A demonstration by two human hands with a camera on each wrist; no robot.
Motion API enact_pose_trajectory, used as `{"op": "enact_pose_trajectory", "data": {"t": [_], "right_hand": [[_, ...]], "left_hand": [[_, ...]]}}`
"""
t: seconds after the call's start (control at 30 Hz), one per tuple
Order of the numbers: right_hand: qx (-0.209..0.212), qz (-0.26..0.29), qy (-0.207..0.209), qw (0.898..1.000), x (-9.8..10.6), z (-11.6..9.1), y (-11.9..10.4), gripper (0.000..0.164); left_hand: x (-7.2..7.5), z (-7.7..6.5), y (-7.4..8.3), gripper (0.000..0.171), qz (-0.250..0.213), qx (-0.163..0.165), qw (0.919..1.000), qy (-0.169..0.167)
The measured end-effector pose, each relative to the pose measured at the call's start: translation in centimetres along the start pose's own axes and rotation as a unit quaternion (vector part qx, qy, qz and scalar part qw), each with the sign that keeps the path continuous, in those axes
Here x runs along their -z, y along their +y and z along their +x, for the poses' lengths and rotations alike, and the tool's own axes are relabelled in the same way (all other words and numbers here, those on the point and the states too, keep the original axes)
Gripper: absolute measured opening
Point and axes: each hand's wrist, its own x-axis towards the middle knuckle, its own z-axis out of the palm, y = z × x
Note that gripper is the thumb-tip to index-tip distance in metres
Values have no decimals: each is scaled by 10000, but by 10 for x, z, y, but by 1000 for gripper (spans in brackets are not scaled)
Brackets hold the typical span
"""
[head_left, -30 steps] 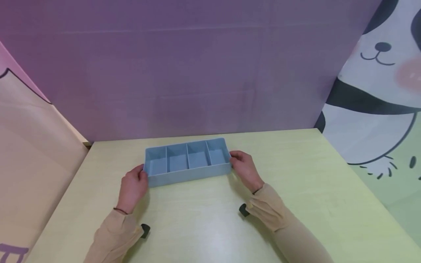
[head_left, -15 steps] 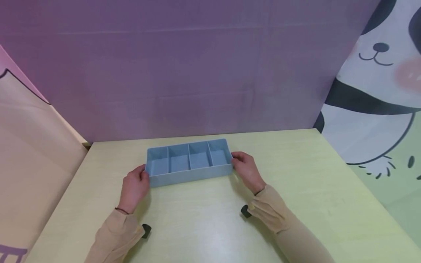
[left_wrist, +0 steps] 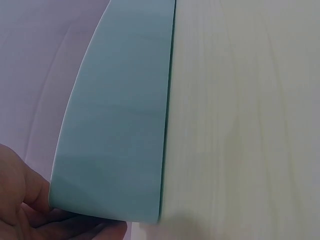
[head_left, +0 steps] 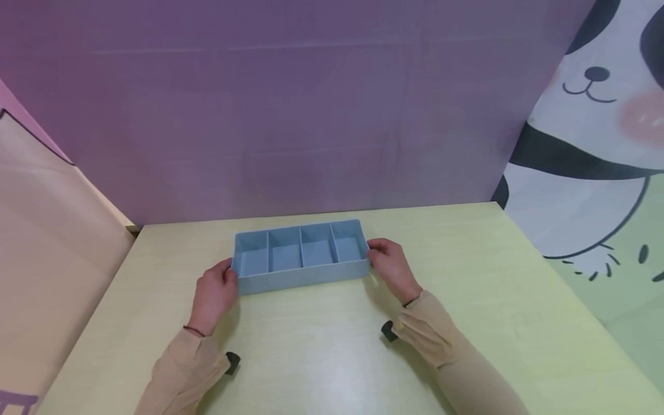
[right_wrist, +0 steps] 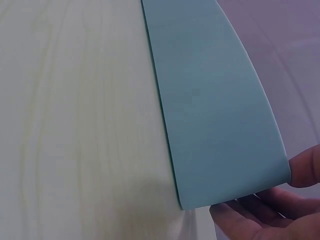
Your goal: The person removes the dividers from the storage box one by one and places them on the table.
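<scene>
A light blue rectangular tray (head_left: 303,278) with several compartments in a row lies on the pale wooden table (head_left: 311,346), near its back edge. Nothing is inside the compartments. At the tray's left end, my left hand (head_left: 214,294) grips it, thumb by the near corner. My right hand (head_left: 392,266) holds the opposite end. The left wrist view shows the tray's long front wall (left_wrist: 112,115), the thumb at the upper rim and fingers against the end wall. Much the same grip appears in the right wrist view, with fingers (right_wrist: 265,215) along the end wall.
A purple backdrop (head_left: 311,115) rises directly behind the table's back edge. Printed panels stand at the sides, a panda panel (head_left: 581,207) on the right and a beige one (head_left: 46,248) on the left. Small black pieces (head_left: 233,363) stick out by both sleeves.
The tray has slid slightly to the right along the table, both hands moving with it and keeping their grip. The head view has turned a little to the right.
</scene>
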Motion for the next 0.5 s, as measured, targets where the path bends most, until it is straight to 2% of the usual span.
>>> {"op": "enact_pose_trajectory", "data": {"t": [0.2, 0.5], "right_hand": [[-29, -262, 15, 9997, 4, -1, -3, 34], [-125, -334, -49, 9994, 9, 0, -5, 36]], "left_hand": [[-3, 0, 1, 40, -49, -27, 10000, -21], [-8, 3, 1, 40, -27, -69, 10000, 48]]}}
